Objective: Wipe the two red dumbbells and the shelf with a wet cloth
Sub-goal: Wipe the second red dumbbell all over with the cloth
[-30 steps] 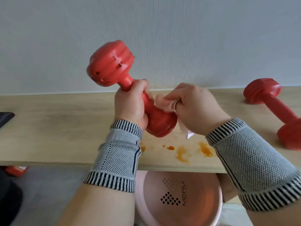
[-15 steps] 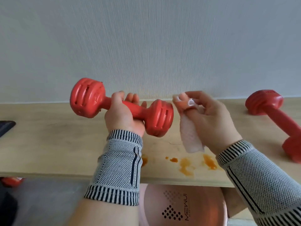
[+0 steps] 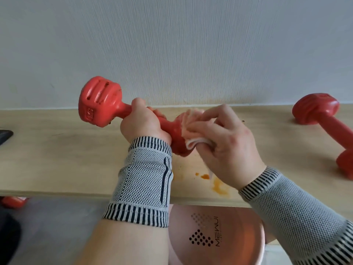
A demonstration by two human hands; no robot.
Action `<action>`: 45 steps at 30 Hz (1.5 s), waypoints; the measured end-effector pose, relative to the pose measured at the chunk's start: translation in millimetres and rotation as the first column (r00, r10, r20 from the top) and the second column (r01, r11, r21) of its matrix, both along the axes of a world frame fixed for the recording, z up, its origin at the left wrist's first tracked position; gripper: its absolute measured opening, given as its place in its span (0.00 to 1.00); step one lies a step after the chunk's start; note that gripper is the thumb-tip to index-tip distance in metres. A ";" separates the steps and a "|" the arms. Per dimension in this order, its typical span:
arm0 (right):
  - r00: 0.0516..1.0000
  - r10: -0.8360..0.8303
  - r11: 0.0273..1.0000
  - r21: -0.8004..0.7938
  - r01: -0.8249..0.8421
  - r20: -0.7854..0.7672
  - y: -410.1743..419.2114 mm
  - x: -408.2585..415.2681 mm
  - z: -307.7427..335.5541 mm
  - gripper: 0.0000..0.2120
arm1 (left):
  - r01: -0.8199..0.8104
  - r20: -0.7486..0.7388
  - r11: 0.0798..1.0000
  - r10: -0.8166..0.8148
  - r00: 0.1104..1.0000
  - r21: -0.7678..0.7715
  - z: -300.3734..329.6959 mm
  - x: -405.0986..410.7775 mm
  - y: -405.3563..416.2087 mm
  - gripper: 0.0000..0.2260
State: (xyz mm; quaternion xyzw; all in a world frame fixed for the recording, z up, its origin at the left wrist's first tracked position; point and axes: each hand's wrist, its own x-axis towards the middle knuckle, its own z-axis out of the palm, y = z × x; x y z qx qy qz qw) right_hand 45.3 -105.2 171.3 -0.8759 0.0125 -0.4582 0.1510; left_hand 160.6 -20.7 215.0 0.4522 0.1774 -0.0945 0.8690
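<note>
My left hand (image 3: 144, 125) grips the handle of a red dumbbell (image 3: 99, 102), held above the wooden shelf (image 3: 57, 153) with one head up to the left. My right hand (image 3: 227, 142) holds a folded white cloth (image 3: 193, 131) and presses it against the dumbbell's right head, which it mostly hides. The second red dumbbell (image 3: 324, 123) lies on the shelf at the far right. Orange stains (image 3: 219, 185) mark the shelf below my right hand.
A white wall rises right behind the shelf. A pink basin (image 3: 225, 238) stands below the shelf's front edge. A dark object (image 3: 4, 135) sits at the shelf's left edge, and a small red item (image 3: 13, 201) lies on the floor at lower left.
My right hand brought the cloth from beside the dumbbell onto its right head. My left hand tilted the dumbbell, raising the left head a little.
</note>
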 end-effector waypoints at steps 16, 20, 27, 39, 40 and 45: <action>0.998 0.052 0.997 0.053 -0.050 -0.042 4.2 4.1 -1.5 0.09 | 0.038 -0.034 0.994 -0.035 0.999 0.098 0.1 1.5 6.1 0.11; 0.999 0.041 0.990 0.136 -0.040 -0.004 -5.8 5.0 3.4 0.09 | 0.047 -0.019 0.994 -0.045 0.999 0.100 -2.3 -2.8 5.2 0.10; 0.999 0.030 0.992 0.126 -0.026 -0.028 -1.8 6.9 3.8 0.10 | 0.052 -0.030 0.997 -0.051 0.998 0.051 -2.6 -0.1 9.1 0.10; 0.993 -0.098 0.884 0.452 0.117 -0.066 -24.2 6.4 9.4 0.13 | 0.078 -0.043 0.997 -0.077 0.996 0.009 1.2 1.9 12.1 0.10; 0.992 -0.102 0.863 0.490 0.125 -0.073 -24.3 6.6 11.2 0.13 | 0.081 -0.050 0.997 -0.081 0.995 -0.002 0.9 2.3 12.1 0.09; 0.995 0.054 0.929 0.369 -0.019 -0.084 -4.8 10.6 10.2 0.07 | 0.069 -0.033 0.998 -0.069 0.997 0.004 -5.4 2.5 5.8 0.10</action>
